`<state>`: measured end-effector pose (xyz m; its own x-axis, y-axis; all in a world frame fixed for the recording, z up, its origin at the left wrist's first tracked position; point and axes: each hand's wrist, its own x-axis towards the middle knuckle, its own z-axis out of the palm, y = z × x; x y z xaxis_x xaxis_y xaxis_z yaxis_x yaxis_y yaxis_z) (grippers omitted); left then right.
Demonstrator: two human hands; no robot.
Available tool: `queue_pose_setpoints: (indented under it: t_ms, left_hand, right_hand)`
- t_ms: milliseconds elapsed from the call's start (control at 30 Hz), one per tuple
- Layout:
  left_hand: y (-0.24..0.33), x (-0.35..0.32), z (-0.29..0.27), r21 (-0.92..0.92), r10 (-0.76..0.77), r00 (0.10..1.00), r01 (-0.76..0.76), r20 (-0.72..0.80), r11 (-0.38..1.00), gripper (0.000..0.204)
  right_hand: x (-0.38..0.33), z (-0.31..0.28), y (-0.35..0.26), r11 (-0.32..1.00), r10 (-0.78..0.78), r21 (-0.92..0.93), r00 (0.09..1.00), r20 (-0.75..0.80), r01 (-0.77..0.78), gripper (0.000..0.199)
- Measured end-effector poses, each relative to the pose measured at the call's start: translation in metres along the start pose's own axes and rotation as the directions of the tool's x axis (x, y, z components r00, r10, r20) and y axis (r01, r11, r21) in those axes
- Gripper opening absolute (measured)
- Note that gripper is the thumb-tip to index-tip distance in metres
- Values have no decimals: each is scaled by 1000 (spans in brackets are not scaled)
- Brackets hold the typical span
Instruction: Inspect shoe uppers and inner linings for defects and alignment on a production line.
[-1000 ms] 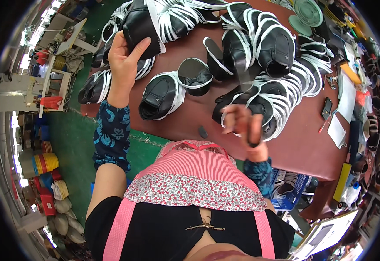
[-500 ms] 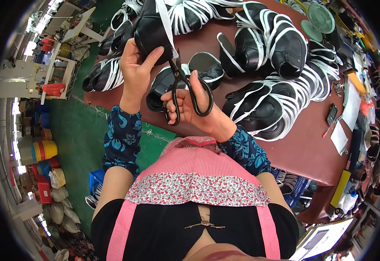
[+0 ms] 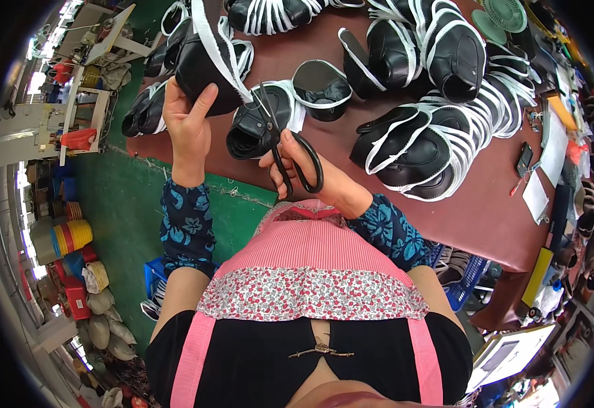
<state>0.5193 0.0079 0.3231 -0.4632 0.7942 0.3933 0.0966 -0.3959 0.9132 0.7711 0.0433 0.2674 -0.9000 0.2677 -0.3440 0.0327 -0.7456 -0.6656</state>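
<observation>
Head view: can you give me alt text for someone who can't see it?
The left hand holds up a black shoe upper with a white strap, while the right hand points black scissors at the strap. More black-and-white uppers cover the maroon table.

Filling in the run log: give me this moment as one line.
left hand: holds black shoe piece | right hand: holds scissors, blades at white strap | table: more shoe pieces
</observation>
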Motion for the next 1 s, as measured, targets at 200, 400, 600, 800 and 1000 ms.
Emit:
queue_pose_setpoints:
  t_ms: [200, 400, 600, 800, 1000]
  left_hand:
    - [-2, -3, 8, -27, 18, 998, -20, -55, 999, 35]
    - [-10, -2, 15, 8, 61, 990, -60, -125, 998, 32]
    - [-15, -8, -13, 235, 43, 984, -1, -175, 972, 26]
    - [-66, -78, -106, 798, -251, 967, 117, 44, 591, 43]
    - [-185, -184, -130, 918, -239, 943, -129, 230, 375, 37]
  right_hand:
    - [-5, 1, 11, 972, -119, -212, 991, -65, 102, 72]
    - [-8, -13, 22, 941, -185, -318, 962, -199, 115, 50]
    - [-67, -56, 52, 729, -372, -654, 919, -132, 201, 37]
    - [-227, -219, 312, 768, -557, -621, 316, -768, -157, 36]
    - [-304, -352, 338, 772, -529, -372, -196, -826, -515, 48]
